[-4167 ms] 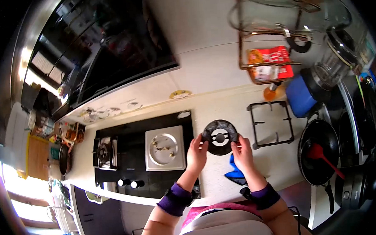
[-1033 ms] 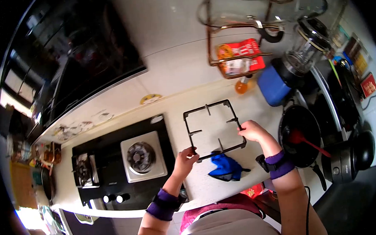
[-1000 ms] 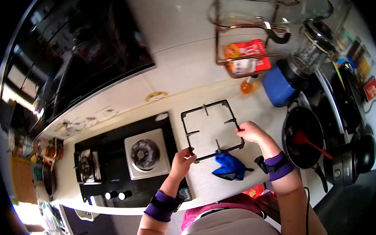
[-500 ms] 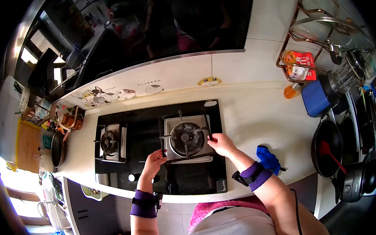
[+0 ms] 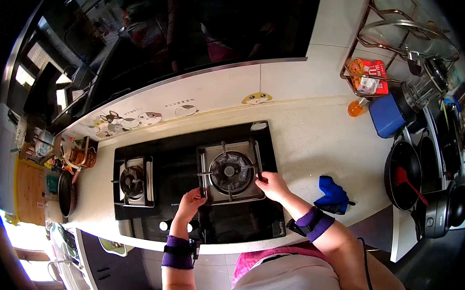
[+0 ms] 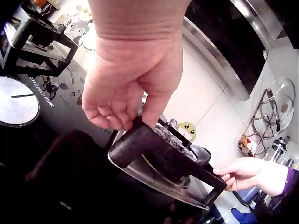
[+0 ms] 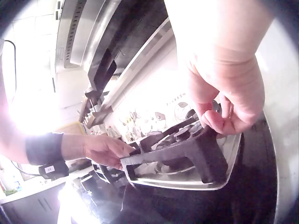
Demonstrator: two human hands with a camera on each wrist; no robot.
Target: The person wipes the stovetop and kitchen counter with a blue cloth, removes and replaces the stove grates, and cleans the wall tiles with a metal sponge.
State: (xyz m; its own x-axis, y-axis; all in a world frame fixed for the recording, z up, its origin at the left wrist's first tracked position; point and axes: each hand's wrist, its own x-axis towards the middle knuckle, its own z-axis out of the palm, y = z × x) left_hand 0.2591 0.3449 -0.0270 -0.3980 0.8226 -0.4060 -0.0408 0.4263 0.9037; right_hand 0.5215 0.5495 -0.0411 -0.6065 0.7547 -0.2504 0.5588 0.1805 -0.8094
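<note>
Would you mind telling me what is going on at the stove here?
A person holds a black pan-support grate with both hands over the right-hand burner of the hob. The left hand grips its near left corner, the right hand its right edge. Whether it is fully seated cannot be told. A blue cloth lies on the counter beside.

a crumpled blue cloth point(image 5: 332, 194) lies on the pale surface point(image 5: 315, 141). further right sits a black frying pan point(image 5: 394, 161) with a red spatula point(image 5: 406, 181) in it, a dark cooker point(image 5: 445, 214) beside it. at the back stand a blue blender base point(image 5: 388, 116), an orange bottle point(image 5: 355, 108) and a wire rack point(image 5: 355, 80) holding a red packet point(image 5: 369, 76). cat stickers point(image 5: 123, 118) line the wall point(image 5: 292, 83).
</note>
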